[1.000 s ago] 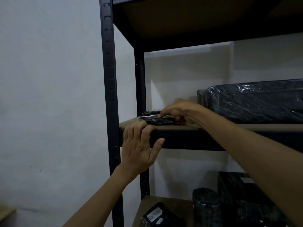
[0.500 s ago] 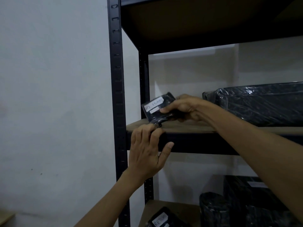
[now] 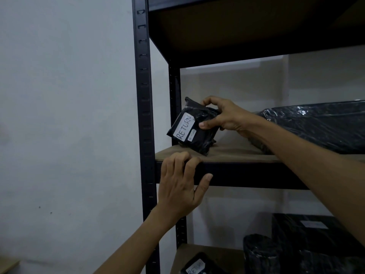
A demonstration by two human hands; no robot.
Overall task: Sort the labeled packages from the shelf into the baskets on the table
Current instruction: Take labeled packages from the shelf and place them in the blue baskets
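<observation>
A: Two hands up at the shelving, yes? Start from the left.

B: Pale wall [image 3: 59, 95] first, then the black slotted upright [image 3: 143, 115] of the rack. Just right of it, the left hand [image 3: 179, 186] grips the front edge of the middle shelf [image 3: 237, 154]. Its fingers are curled over the top of the dark front beam and the thumb is pressed against the beam's face.

A: And the package?

B: The small black package [image 3: 197, 115], wrapped in plastic, is above the left end of that shelf, near the rear post. It is tilted, and its white label [image 3: 184, 126] faces the camera and reads "RETURN". A smaller label beside that one is too small to read. The package's lower corner is down at the board, but I cannot tell whether it is touching or just clear.

A: What has hold of it?

B: The right hand [image 3: 223, 117] holds it by its right side, fingers curled over the top edge and thumb on the front face.

A: Further right?

B: A large package [image 3: 320, 125] in glossy black wrap lies on the same shelf, behind the right forearm.

A: Below?

B: On the lower shelf [image 3: 213, 254], left to right, there is another black package [image 3: 197, 266]. Its label seems to read "RETURN" but is cut off by the frame. Next is a black wrapped roll [image 3: 260, 254] standing upright, then a big black box [image 3: 316, 234] with a pale label I cannot read.
</observation>
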